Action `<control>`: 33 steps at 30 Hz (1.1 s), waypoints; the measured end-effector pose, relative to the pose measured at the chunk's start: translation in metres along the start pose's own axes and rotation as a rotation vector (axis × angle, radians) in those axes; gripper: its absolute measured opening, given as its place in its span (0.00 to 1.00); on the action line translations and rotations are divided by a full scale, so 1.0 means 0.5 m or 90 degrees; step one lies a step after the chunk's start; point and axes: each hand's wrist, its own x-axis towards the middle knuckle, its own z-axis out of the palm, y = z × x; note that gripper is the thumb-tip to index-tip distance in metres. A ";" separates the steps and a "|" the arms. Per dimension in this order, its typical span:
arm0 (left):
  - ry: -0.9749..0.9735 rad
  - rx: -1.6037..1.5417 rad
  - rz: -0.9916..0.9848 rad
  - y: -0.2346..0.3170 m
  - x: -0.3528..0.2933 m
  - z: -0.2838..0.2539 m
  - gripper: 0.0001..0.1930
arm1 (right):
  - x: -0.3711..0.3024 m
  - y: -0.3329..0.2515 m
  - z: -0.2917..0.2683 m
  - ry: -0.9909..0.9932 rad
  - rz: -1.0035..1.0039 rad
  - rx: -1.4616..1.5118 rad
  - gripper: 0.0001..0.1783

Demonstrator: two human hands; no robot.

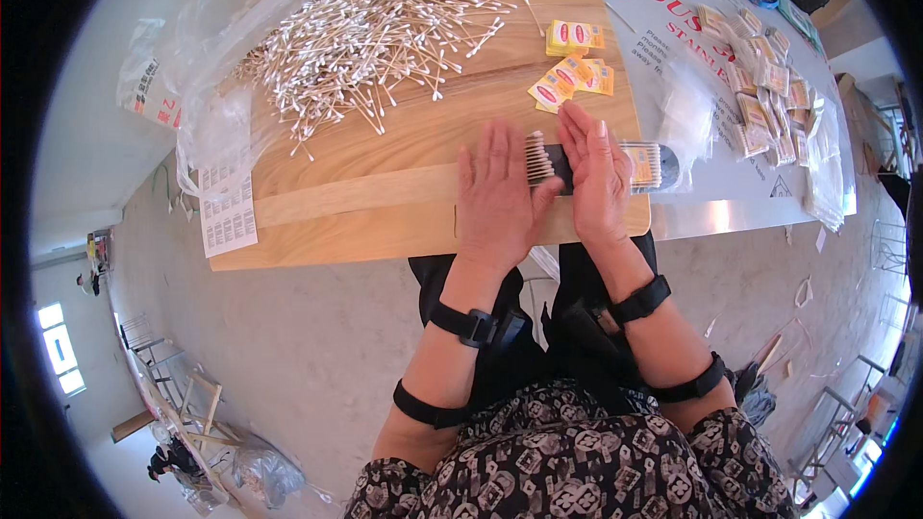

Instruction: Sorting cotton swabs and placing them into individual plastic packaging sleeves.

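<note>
My left hand (495, 194) lies flat at the front of the wooden board, fingers stretched out and slightly blurred. Beside its thumb is a short row of cotton swabs (537, 158) on a dark strip (558, 168). My right hand (598, 176) is tilted over the strip, fingers extended, with nothing visibly gripped. Just right of it, a clear bag holding cotton swabs and a yellow card (642, 165) lies at the strip's right end. Past my right fingertips are fanned yellow cards (569, 82), with a small stack of yellow cards (574, 37) behind them.
A large heap of loose cotton swabs (375, 29) spreads over the far left of the wooden board (365, 202), partly on clear plastic. A printed sheet (228, 211) hangs at the left edge. Filled swab packets (769, 86) pile on the silver sheet (687, 202) to the right.
</note>
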 end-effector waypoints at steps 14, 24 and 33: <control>-0.163 0.099 0.038 0.014 -0.024 -0.024 0.36 | -0.044 0.008 -0.003 0.060 -0.039 0.011 0.25; 0.229 -0.709 -0.283 0.018 0.022 0.021 0.28 | -0.027 0.024 0.024 0.059 -0.071 -0.026 0.25; 0.175 -0.601 -0.217 -0.008 -0.003 -0.007 0.26 | -0.008 -0.014 -0.026 -0.004 -0.126 -0.222 0.23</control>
